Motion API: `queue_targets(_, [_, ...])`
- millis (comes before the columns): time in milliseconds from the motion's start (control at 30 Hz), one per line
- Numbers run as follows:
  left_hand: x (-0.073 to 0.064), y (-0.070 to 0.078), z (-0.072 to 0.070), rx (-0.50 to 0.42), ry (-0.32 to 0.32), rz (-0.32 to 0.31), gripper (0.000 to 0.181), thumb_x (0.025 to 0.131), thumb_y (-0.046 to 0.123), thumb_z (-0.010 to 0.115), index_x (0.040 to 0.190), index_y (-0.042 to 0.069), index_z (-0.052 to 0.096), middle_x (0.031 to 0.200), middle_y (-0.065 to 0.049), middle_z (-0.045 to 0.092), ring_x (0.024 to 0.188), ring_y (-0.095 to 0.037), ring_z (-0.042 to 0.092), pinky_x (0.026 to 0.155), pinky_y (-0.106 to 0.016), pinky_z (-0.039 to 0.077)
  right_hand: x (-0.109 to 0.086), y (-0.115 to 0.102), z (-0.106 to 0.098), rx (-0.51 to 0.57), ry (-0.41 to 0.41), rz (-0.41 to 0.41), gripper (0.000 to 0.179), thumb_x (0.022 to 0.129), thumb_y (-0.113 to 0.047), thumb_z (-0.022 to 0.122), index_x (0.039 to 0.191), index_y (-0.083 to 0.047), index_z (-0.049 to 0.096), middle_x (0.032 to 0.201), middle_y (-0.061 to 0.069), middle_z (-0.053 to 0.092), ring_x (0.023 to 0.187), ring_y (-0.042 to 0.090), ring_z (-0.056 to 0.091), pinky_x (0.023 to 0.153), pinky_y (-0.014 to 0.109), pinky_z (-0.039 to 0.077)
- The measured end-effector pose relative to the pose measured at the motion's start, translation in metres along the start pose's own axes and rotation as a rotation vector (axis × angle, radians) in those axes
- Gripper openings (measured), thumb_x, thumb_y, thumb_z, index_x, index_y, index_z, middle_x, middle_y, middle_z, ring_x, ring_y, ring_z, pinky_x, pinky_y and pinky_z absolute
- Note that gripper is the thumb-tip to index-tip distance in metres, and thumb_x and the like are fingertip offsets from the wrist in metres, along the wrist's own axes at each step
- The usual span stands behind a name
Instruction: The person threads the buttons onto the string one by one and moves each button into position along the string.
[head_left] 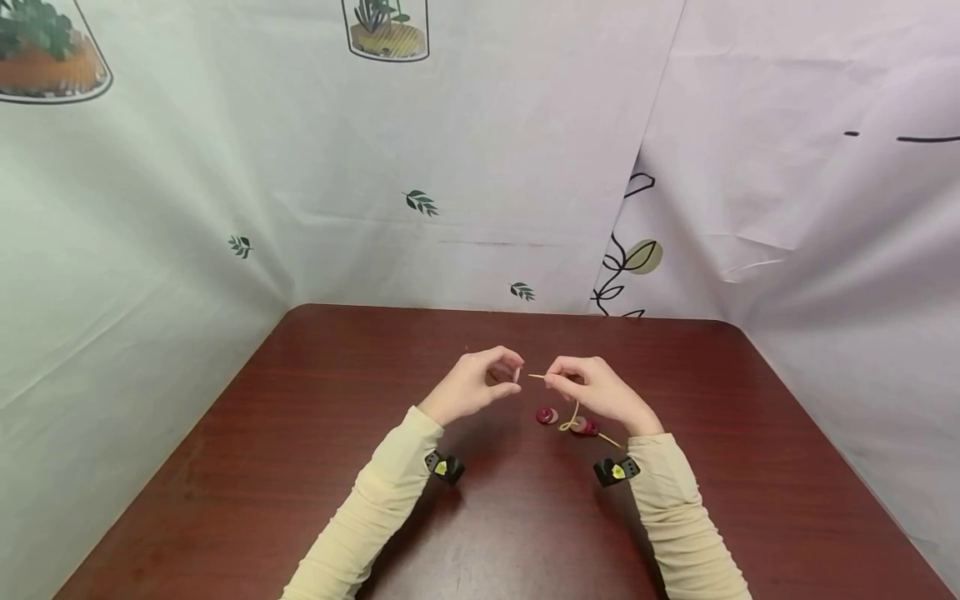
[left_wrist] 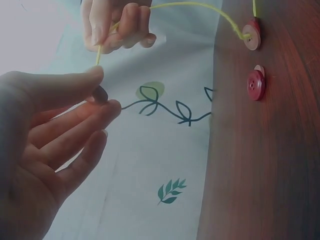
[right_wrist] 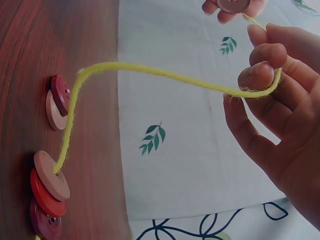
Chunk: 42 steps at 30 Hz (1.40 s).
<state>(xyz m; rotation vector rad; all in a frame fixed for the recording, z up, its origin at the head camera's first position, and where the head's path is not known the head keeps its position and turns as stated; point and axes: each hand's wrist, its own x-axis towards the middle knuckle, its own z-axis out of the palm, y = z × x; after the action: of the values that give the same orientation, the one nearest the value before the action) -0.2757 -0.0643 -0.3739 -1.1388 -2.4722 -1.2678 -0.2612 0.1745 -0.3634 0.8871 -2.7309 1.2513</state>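
My left hand (head_left: 471, 385) pinches a button (right_wrist: 233, 5) by its edge between thumb and fingertips, its face showing brownish pink in the right wrist view. Facing it from the right, my right hand (head_left: 600, 388) pinches a yellow cord (right_wrist: 150, 72) close to its tip, which points at the button. From these fingers the cord drops to the table and passes through a pink button (right_wrist: 51, 175), with a red button (right_wrist: 49, 200) and a maroon button (right_wrist: 46, 222) stacked behind it. Nearby, a dark red button (left_wrist: 256, 85) lies partly over another pink button (right_wrist: 55, 114).
Both hands are above a dark red-brown wooden table (head_left: 300, 433). The cord's other end sticks out past the threaded buttons, toward the right wrist. A pale cloth (head_left: 480, 150) printed with leaves and plants hangs behind the table's far edge.
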Motion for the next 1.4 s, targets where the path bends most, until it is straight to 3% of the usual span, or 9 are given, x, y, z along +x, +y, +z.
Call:
queue_targets(300, [-0.001,0.001,0.001,-0.013,0.027,-0.002,0.030,0.082,0.005,0.075,0.109,0.005,0.062,0.095,-0.008,0.072,0.090,-0.018,0.071,0.081,-0.032,0.056,0.000,0.000,0.000,0.006,0.001,-0.002,0.007,0.093,-0.019,0.064,0.087,-0.016,0.065,0.063,-0.002,0.051,0.057,0.008,0.048,0.051,0.022,0.038])
queue_targets(500, [0.000,0.001,0.000,-0.022,0.041,0.022,0.031,0.081,0.003,0.076,0.108,0.005,0.061,0.098,-0.011,0.072,0.092,-0.018,0.072,0.082,-0.030,0.056,0.001,-0.002,0.002,0.011,-0.005,-0.004,0.007,0.094,-0.021,0.064,0.088,-0.016,0.065,0.063,-0.001,0.052,0.059,0.016,0.052,0.054,0.023,0.041])
queue_targets(733, [0.000,0.003,0.000,-0.037,0.042,0.027,0.030,0.081,0.001,0.075,0.107,0.005,0.060,0.097,-0.013,0.071,0.094,-0.019,0.072,0.082,-0.029,0.056,0.002,-0.004,0.005,0.004,-0.005,-0.020,0.006,0.093,-0.020,0.064,0.089,-0.016,0.065,0.063,0.001,0.054,0.059,0.014,0.053,0.059,0.024,0.044])
queue_targets(1000, [0.000,0.006,0.002,-0.054,0.025,0.018,0.030,0.081,0.002,0.075,0.107,0.004,0.060,0.096,-0.012,0.070,0.095,-0.021,0.072,0.082,-0.039,0.056,0.005,-0.007,0.010,0.002,-0.004,0.007,0.006,0.094,-0.014,0.062,0.090,-0.012,0.065,0.064,0.002,0.052,0.063,0.032,0.054,0.059,0.023,0.042])
queue_targets(1100, [0.000,0.006,0.002,-0.049,0.022,0.011,0.029,0.082,0.003,0.074,0.107,0.004,0.060,0.097,-0.011,0.070,0.095,-0.021,0.072,0.083,-0.039,0.056,0.005,-0.007,0.010,-0.003,-0.006,0.010,0.006,0.094,-0.011,0.061,0.090,-0.009,0.065,0.063,0.006,0.053,0.061,0.029,0.053,0.059,0.023,0.042])
queue_targets(1300, [0.000,0.005,0.003,-0.048,0.020,0.007,0.030,0.081,0.002,0.075,0.107,0.005,0.060,0.097,-0.009,0.070,0.095,-0.020,0.072,0.083,-0.038,0.056,0.005,-0.006,0.010,-0.005,-0.007,0.004,0.007,0.095,-0.016,0.062,0.091,-0.012,0.065,0.064,0.005,0.054,0.057,0.008,0.049,0.056,0.023,0.041])
queue_targets(1400, [0.000,0.003,0.005,-0.052,0.015,0.008,0.031,0.081,0.003,0.075,0.107,0.005,0.060,0.099,-0.009,0.071,0.096,-0.020,0.072,0.083,-0.040,0.056,0.004,-0.005,0.010,0.016,-0.015,-0.002,0.008,0.095,-0.021,0.062,0.091,-0.014,0.065,0.065,0.003,0.053,0.057,0.012,0.051,0.053,0.024,0.041])
